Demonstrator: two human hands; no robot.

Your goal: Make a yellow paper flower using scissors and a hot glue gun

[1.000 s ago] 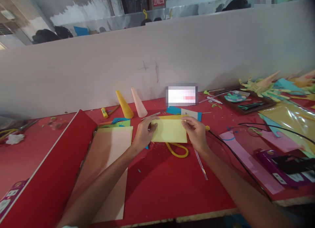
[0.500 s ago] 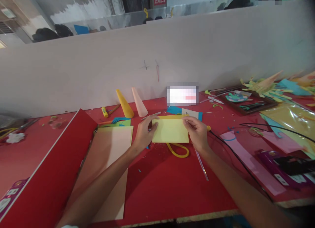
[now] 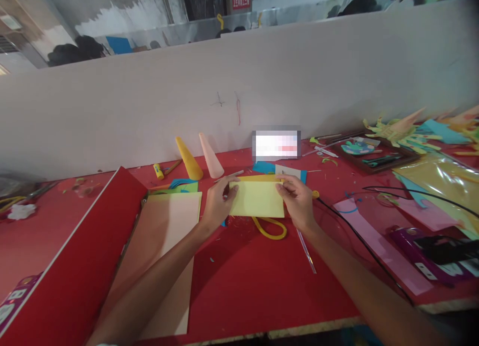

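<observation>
A pale yellow rectangular sheet (image 3: 257, 200) is held up above the red table (image 3: 258, 286). My left hand (image 3: 219, 200) pinches its upper left corner, thumb on the front face. At the upper right corner my right hand (image 3: 297, 199) grips the same sheet between thumb and fingers. The fingertips behind the sheet are partly hidden. A darker yellow strip (image 3: 258, 178) shows along the top edge. Below the sheet, a yellow loop (image 3: 271, 235) lies on the table, with its upper part covered.
Yellow (image 3: 189, 159) and pale pink (image 3: 210, 156) cones stand behind my left hand. Large sheets (image 3: 164, 266) and a raised red board (image 3: 75, 256) lie left. At right are a pink strip (image 3: 381, 246), a black cable, a purple power strip (image 3: 411, 241) and a tray (image 3: 374, 161).
Both hands and the pale yellow sheet have shifted very slightly left in the view, along with the whole scene. The grip on the sheet looks the same.
</observation>
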